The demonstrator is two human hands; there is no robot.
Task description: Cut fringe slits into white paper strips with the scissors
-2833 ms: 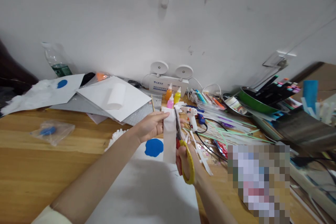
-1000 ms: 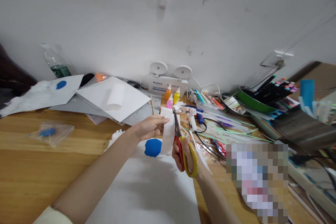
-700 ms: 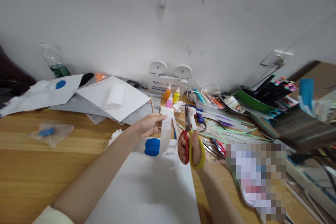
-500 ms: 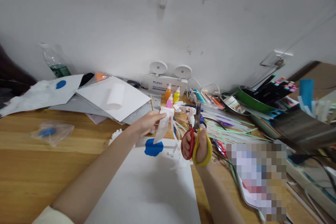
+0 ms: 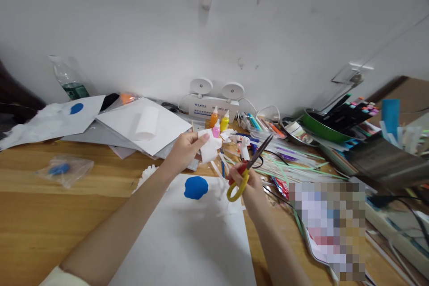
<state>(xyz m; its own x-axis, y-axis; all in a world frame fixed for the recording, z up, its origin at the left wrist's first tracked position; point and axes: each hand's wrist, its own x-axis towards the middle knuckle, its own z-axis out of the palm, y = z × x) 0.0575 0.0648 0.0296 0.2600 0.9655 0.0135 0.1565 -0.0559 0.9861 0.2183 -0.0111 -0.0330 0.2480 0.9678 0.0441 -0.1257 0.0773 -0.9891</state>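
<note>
My left hand pinches a white piece of paper, its thumb on top, above the far edge of a large white sheet. In my right hand are scissors with one red and one yellow handle, their blades pointing up and to the right, away from the paper. A round blue patch lies on the large sheet below my left hand. Thin white paper strips are scattered beside it, near my right hand.
Orange, yellow and pink small bottles stand behind the hands by a white twin-lamp fixture. Pens and coloured strips spread to the right, near a green pan. White boards and a bag with something blue lie left.
The paper in my left hand has been turned and now looks shorter and wider. My right hand has rotated, tipping the scissors from upright to the right.
</note>
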